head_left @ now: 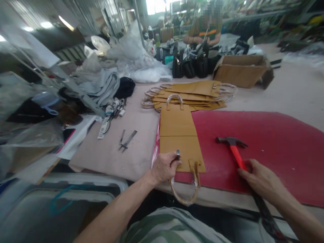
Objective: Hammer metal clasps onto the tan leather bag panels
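A tan leather bag panel (178, 125) lies lengthwise over the left side of a red mat (265, 131). One plastic-wrapped handle (174, 97) is at its far end; another bag handle (186, 203) hangs over the table edge. My left hand (164, 166) is closed around a short metal punch (178, 153), held upright on the panel's near left part; its lower tip is hidden by my fingers. To the right, my right hand (260, 180) grips a claw hammer (236, 154) by its red and black handle, its head above the mat.
Behind the panel lies a stack of tan bag panels (189, 92). Dividers (128, 141) rest on the table at left. Black bags (192, 64) and a cardboard box (240, 71) stand farther back. A person (206, 30) is across the table. A white chair (83, 180) is at lower left.
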A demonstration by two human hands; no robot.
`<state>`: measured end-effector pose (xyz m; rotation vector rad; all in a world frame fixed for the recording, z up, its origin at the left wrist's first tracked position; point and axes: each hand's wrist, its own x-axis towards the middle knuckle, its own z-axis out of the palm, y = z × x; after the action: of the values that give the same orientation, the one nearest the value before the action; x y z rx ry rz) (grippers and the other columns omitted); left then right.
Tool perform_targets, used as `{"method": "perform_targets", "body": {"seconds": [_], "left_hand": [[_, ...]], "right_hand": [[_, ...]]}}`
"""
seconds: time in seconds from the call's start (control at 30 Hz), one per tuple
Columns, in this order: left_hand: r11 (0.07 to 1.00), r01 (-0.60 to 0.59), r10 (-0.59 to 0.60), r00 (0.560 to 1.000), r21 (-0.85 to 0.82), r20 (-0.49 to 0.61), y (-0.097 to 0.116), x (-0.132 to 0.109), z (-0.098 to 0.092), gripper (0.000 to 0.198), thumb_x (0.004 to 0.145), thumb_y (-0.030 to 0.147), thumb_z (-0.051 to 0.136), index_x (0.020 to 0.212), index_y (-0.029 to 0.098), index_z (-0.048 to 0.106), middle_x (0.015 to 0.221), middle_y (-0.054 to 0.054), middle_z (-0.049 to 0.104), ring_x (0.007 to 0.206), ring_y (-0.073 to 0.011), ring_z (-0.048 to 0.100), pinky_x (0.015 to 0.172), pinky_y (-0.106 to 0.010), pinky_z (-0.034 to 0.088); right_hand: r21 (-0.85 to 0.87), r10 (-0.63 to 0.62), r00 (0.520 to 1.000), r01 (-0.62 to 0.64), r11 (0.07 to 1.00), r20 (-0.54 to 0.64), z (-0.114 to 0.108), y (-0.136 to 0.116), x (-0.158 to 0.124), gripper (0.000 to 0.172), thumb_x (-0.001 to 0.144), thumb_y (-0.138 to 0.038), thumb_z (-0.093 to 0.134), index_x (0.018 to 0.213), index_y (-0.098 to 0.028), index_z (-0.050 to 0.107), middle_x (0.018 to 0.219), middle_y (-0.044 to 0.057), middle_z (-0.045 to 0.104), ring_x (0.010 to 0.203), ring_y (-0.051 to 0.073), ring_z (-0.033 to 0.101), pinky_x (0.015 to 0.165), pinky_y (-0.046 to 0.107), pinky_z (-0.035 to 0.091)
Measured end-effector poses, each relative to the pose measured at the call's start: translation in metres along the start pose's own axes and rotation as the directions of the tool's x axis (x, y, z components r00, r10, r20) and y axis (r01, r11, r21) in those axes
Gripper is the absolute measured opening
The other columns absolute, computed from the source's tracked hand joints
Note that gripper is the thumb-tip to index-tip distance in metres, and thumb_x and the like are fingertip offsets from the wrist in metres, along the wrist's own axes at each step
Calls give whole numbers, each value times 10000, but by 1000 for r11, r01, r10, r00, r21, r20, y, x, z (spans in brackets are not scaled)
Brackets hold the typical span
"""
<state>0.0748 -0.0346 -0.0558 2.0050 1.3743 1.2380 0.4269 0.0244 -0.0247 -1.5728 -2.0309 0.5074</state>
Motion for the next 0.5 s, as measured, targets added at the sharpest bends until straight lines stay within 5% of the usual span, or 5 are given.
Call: {"method": "perform_targets", "body": {"seconds": [0.1, 0.2, 0.3, 0.4, 0.5], "left_hand": [[1000, -1, 1, 1000, -3, -15, 2, 1, 1, 91, 863, 153, 603, 927, 196, 651, 832, -45, 740, 753, -185, 731, 711, -272, 584], [1000, 0, 0, 1000, -3, -22, 1, 2, 2, 91, 853, 149, 610, 917, 198, 651, 826, -44, 736, 752, -187, 729, 710, -270, 579], [1000, 3, -3, 1000, 7, -11, -1, 2, 2, 70, 854, 158, 613, 903, 196, 646, 794, -39, 720, 735, -189, 717, 689, -268, 564], [1000, 1, 0, 1000, 29, -5, -2, 2, 2, 55, 855, 163, 615, 893, 195, 639, 780, -36, 705, 718, -189, 701, 678, -271, 551], [999, 5, -5, 1000, 38, -4, -1, 2, 2, 59, 854, 161, 622, 896, 199, 639, 795, -35, 708, 732, -187, 701, 701, -275, 554]], "right_hand": [[453, 396, 809, -576, 680, 435, -2, -30, 0, 208, 745, -412, 653, 740, -233, 546, 599, 13, 514, 436, 150, 461, 418, 296, 388], [568, 469, 709, -704, 426, 527, -7, -69, -5, 349, 665, -488, 706, 700, -235, 470, 593, -57, 394, 412, 80, 306, 377, 229, 285], [535, 438, 829, -559, 634, 347, -19, -108, -12, 452, 798, -651, 636, 706, -243, 465, 556, -57, 391, 402, 100, 331, 362, 234, 273], [314, 150, 986, -164, 935, 67, -29, -139, -15, 450, 927, -670, 501, 761, -251, 509, 559, -15, 507, 428, 146, 468, 396, 265, 336], [-21, -304, 950, 303, 953, -75, -31, -156, -13, 403, 1011, -557, 426, 737, -264, 463, 481, -42, 461, 344, 131, 404, 390, 288, 249]]}}
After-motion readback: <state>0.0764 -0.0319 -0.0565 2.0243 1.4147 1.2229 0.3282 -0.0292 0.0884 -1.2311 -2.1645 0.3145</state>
